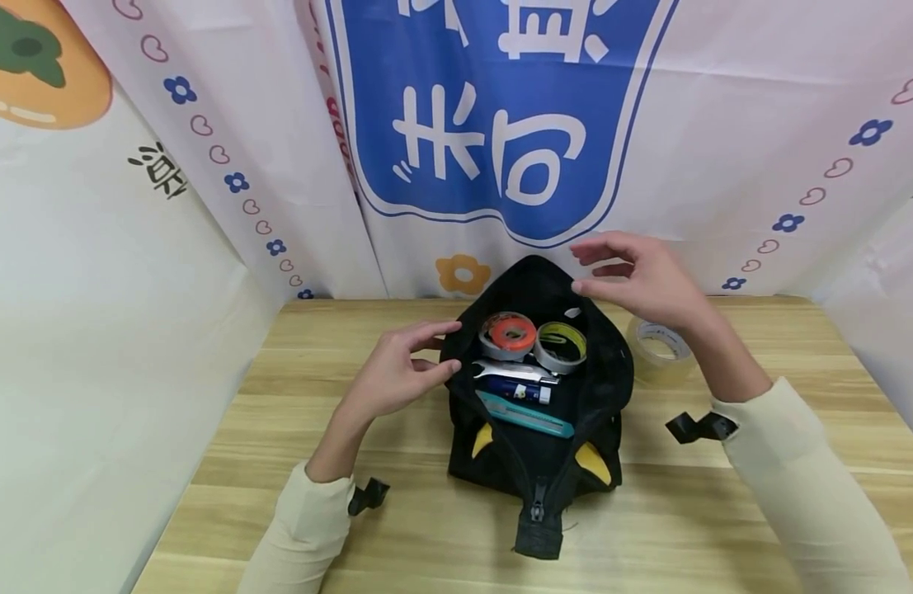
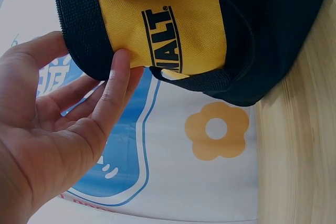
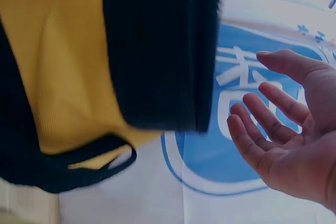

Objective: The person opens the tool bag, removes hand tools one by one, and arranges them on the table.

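Note:
A black and yellow tool bag [image 1: 493,458] stands unzipped on the table, its mouth spread wide. Inside lie several rolls of tape [image 1: 562,346], one with an orange roll [image 1: 513,333] on it, a wrench [image 1: 511,371], a dark blue tube [image 1: 515,388] and a teal utility knife [image 1: 526,415]. My left hand [image 1: 397,371] holds the bag's left rim between thumb and fingers; in the left wrist view a fingertip lies on the yellow side. My right hand [image 1: 642,276] hovers by the upper right rim, fingers loosely bent, apart from the bag in the right wrist view.
A clear tape roll [image 1: 662,342] lies on the wooden table [image 1: 293,412] right of the bag, beneath my right wrist. A printed cloth [image 1: 723,165] hangs at the back behind the bag. A zipper pull [image 1: 537,510] sits at the bag's near end.

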Demonstrator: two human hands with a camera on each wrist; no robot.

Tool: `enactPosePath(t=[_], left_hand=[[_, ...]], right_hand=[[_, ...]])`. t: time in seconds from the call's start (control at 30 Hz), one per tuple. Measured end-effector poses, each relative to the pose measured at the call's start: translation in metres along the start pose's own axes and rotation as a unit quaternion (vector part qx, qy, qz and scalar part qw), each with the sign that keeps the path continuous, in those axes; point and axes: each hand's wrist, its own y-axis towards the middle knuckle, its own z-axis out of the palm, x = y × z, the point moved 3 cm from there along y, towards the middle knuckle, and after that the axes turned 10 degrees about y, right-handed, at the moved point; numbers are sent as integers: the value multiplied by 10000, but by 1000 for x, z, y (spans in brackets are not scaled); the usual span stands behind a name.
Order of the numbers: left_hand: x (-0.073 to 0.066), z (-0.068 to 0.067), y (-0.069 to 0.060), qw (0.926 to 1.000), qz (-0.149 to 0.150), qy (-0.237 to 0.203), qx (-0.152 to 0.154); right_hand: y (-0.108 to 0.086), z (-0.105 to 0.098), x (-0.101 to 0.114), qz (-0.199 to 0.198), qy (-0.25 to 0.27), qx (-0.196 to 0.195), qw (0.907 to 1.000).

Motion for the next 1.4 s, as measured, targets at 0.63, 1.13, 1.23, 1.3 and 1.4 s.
enactPosePath(t=[0.63,1.13,1.23,1.3,1.4], left_hand=[[-2,-1,0,10000,-53,-40,11],[-2,-2,1,10000,48,11,-11],[-2,-2,0,10000,52,48,-26],[-1,-2,0,10000,26,28,-17],[-1,-2,-1,10000,-23,-16,7]], right_hand=[[29,68,-11,297,286,1455,9885],[30,94,-36,297,-674,1854,9799],[30,99,-42,356,-780,1889,9782],[29,102,-46,398,-877,1932,9764],[28,107,-52,467,-1004,1956,9744]])
